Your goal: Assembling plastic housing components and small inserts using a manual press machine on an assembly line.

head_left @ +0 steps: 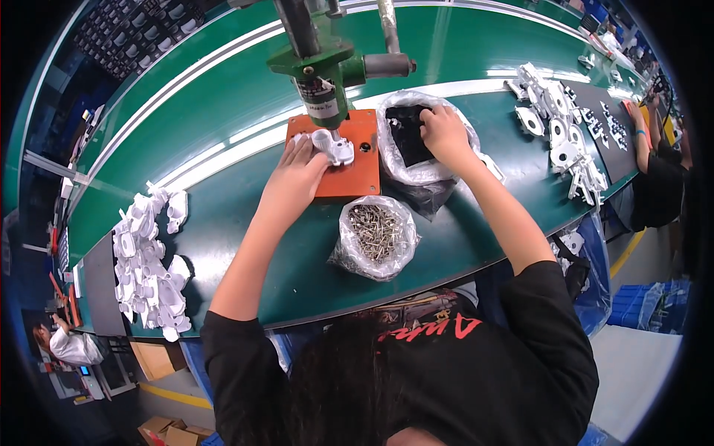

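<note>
From the head view I see my left hand (pixel 297 175) pressing flat, fingers spread, on a white plastic part (pixel 332 145) seated on the orange fixture plate (pixel 349 175) under the green press head (pixel 321 70). The part lies with its long axis running roughly left to right across the plate, its rounded end toward the right, near the plate's small hole.

My right hand (pixel 445 134) is inside the clear bag of black pieces (pixel 405 141), fingers curled; I cannot tell whether they have caught one.

I judge the work midway: a heap of white parts (pixel 149 260) sits on the worktop (pixel 245 215) to my left, another heap (pixel 561 134) to my right, and the bag of screws (pixel 375 234) is close in front.
</note>
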Motion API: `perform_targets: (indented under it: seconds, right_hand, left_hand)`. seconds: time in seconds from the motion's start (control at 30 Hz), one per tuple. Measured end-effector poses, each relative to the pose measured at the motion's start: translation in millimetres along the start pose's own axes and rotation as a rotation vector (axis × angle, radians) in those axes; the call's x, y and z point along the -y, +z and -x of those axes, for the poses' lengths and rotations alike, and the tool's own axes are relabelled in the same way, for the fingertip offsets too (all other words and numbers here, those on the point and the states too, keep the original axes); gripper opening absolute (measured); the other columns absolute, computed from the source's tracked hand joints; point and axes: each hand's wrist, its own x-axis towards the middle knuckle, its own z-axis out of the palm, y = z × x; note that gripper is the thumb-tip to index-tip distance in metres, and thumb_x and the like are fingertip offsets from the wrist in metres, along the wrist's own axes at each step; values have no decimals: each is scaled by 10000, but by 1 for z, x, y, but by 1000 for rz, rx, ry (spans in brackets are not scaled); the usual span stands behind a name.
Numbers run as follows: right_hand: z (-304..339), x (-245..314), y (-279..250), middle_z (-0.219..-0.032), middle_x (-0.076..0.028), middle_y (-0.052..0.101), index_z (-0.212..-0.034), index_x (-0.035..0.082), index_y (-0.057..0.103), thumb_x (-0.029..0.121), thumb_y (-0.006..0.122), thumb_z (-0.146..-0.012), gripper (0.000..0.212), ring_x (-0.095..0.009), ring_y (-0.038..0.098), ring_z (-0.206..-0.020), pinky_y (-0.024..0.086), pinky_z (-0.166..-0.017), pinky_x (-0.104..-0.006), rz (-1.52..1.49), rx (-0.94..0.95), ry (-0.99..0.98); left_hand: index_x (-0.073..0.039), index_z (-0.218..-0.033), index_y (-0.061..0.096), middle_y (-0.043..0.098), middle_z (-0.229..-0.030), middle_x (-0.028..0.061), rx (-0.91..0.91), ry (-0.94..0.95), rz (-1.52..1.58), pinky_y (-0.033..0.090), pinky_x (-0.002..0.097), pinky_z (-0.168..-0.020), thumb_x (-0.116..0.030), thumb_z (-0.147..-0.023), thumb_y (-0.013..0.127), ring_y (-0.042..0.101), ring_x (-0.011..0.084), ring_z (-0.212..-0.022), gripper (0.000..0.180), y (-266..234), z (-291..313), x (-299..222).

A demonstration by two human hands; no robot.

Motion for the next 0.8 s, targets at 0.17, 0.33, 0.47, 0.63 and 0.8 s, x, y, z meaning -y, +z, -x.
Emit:
perform_targets:
  seconds: [0.17,0.33,0.47,0.63,0.8]
  right_hand:
    - [-4,-15,-8,-900,-149,575,-815,53,619,115,615,-752,89,-335,561,-899,466,-802,-408,-118,130,-17]
    - [-9,-14,-23,-885,-156,566,-825,43,626,105,604,-757,95,-332,573,-868,473,-769,-416,-118,194,-88]
    - [-23,10,-46,-875,-113,542,-854,26,629,74,622,-785,84,-262,590,-837,476,-736,-369,-380,153,14]
    - [-25,87,-41,-967,-52,497,-867,-1,581,45,632,-810,89,-158,547,-892,445,-826,-296,-1036,291,-48]
    - [-26,114,-35,-955,-115,503,-804,12,639,204,651,-770,195,-320,459,-1007,348,-909,-398,-755,279,-58]
  left_hand:
    - [-15,-885,540,553,-1130,254,-48,-9,124,387,454,-1014,-147,-843,592,500,395,-1145,147,7,7,3]
    - [-24,-865,578,544,-1183,272,-210,-81,22,363,458,-1030,-230,-802,632,489,392,-1178,222,21,10,-13]
    - [-27,-828,584,559,-1161,271,-266,-96,16,379,454,-1016,-241,-791,642,509,388,-1157,225,23,10,-11]
    - [-34,-806,583,589,-1120,253,-322,-68,-35,430,444,-965,-243,-767,646,557,370,-1097,221,28,11,-5]
    - [-20,-815,562,587,-1140,218,-348,-61,20,442,440,-949,-196,-751,650,556,372,-1092,207,28,11,-5]
